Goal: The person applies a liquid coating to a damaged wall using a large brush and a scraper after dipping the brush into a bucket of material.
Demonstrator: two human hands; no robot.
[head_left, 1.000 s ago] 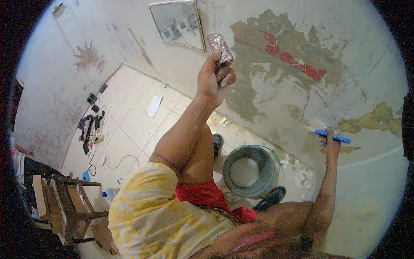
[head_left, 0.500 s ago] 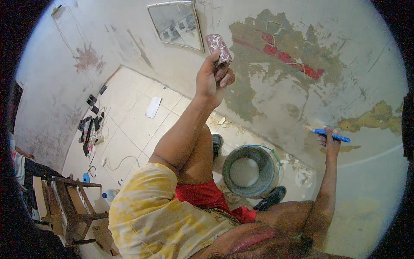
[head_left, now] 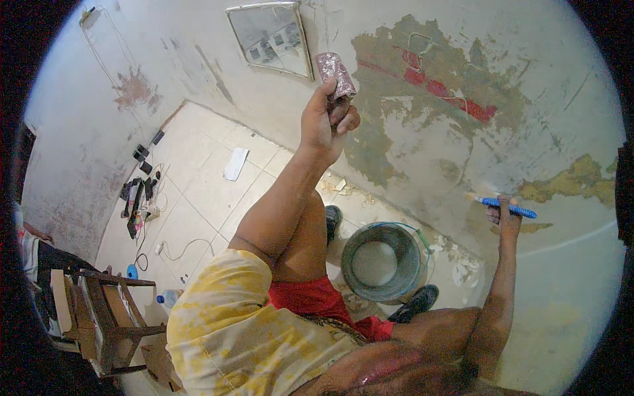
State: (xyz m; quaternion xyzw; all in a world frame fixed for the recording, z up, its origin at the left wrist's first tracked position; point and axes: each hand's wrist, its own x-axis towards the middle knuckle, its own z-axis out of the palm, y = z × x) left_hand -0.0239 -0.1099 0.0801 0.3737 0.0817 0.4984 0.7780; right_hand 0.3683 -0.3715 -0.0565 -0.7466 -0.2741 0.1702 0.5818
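Note:
Raised in front of the wall, my left hand (head_left: 323, 122) is closed around a curled piece of pinkish sandpaper (head_left: 335, 74), mottled with white. The thumb presses on its lower part and the fingers curl beneath it. Off to the right, my right hand (head_left: 506, 216) grips a paintbrush (head_left: 489, 200) by its blue handle. Its pale bristles point left, close to the wall; whether they touch it I cannot tell. Between my feet and the wall stands a grey bucket (head_left: 411, 278) with pale contents, whose kind does not show.
The wall (head_left: 422, 135) has peeled patches and a red stripe. A framed mirror (head_left: 269, 39) hangs on it. Paint flakes lie along the floor's edge. At left are cables, black devices (head_left: 135, 191), a bottle (head_left: 170, 298), a wooden chair (head_left: 112, 317) and another person (head_left: 49, 257). White paper (head_left: 235, 164) lies on the tiles.

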